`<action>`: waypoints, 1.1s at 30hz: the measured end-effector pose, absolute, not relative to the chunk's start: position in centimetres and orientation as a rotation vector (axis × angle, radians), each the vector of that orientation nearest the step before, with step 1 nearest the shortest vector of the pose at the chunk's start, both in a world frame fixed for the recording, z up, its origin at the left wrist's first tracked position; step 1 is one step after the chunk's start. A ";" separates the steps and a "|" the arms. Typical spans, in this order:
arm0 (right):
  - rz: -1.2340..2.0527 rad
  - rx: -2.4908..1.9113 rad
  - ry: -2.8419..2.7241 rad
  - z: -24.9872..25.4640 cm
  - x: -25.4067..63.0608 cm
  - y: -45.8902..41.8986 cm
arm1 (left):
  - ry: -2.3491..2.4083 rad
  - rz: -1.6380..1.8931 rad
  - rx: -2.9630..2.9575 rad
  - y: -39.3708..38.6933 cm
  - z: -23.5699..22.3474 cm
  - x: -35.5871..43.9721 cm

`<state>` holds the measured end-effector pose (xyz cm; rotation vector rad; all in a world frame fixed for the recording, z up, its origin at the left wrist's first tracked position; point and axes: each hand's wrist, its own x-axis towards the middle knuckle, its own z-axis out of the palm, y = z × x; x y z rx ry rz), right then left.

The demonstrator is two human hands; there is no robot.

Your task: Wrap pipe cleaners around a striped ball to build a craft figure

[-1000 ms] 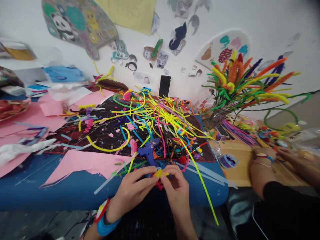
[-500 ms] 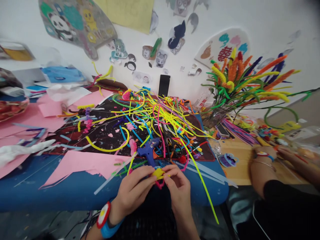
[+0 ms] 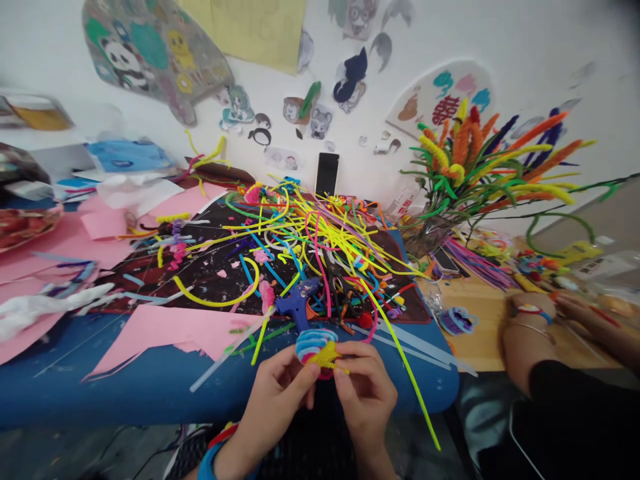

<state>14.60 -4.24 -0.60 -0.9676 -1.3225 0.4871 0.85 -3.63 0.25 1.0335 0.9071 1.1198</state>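
Observation:
Between my two hands is a pipe-cleaner craft piece (image 3: 315, 342), a blue-and-white striped coil with yellow and pink parts. My left hand (image 3: 283, 387) pinches it from the left, thumb on the yellow part. On the other side, the fingers of my right hand (image 3: 367, 383) are closed on the yellow part (image 3: 327, 355) at its right end. Just beyond the piece lies a blue hot glue gun (image 3: 299, 303), touched by neither hand. Black-handled scissors (image 3: 345, 287) lie partly buried among pipe cleaners to its right.
A heap of yellow pipe cleaners (image 3: 325, 230) covers the dark mat. Pink felt sheets (image 3: 165, 337) lie to the left. A phone (image 3: 327, 173) leans against the wall. Pipe-cleaner flowers (image 3: 470, 160) stand at the right, near another person's arm (image 3: 525, 340).
The craft piece has been turned so its blue-and-white striped coil now shows above my fingers. My left wrist has rotated, and both hands stay on the piece.

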 end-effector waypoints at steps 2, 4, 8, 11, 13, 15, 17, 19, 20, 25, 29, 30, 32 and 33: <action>0.500 -0.970 -1.320 -0.6 14.7 -4.2 | 0.909 1.129 0.987 -3.6 0.2 1.0; 0.554 -0.967 -1.285 -0.7 14.9 -4.2 | 0.925 1.122 0.963 -3.6 0.0 1.0; 0.741 -0.943 -1.168 -1.1 15.3 -3.9 | 0.926 1.108 0.953 -3.7 -0.5 1.4; 0.871 -0.921 -1.117 -1.4 15.6 -3.6 | 0.910 1.135 0.953 -3.7 -0.7 1.7; 0.941 -0.916 -1.082 -1.6 15.7 -3.5 | 0.896 1.171 0.961 -3.7 -0.6 2.1; 0.998 -0.915 -1.025 -1.6 15.7 -3.5 | 0.870 1.232 0.978 -3.7 -0.4 2.4; 1.048 -0.913 -0.978 -1.6 15.7 -3.5 | 0.838 1.301 0.992 -3.7 -0.3 2.8; 1.081 -0.912 -0.955 -1.6 15.7 -3.5 | 0.818 1.345 0.993 -3.7 -0.3 3.1; 1.083 -0.911 -0.955 -1.6 15.7 -3.4 | 0.816 1.353 0.986 -3.7 -0.4 3.3; 0.978 -0.930 -1.009 -1.4 15.3 -3.2 | 0.840 1.384 0.937 -4.1 -1.0 3.5; 0.766 -1.030 -1.045 -1.2 14.8 -3.3 | 0.881 1.405 0.902 -4.2 -1.4 3.5; 0.705 -1.061 -1.064 -1.2 14.7 -3.4 | 0.888 1.404 0.896 -4.2 -1.4 3.5; 0.592 -1.125 -1.106 -1.2 14.7 -3.4 | 0.892 1.390 0.893 -4.2 -1.5 3.5; 0.536 -1.153 -1.128 -1.3 14.7 -3.5 | 0.890 1.379 0.894 -4.2 -1.5 3.6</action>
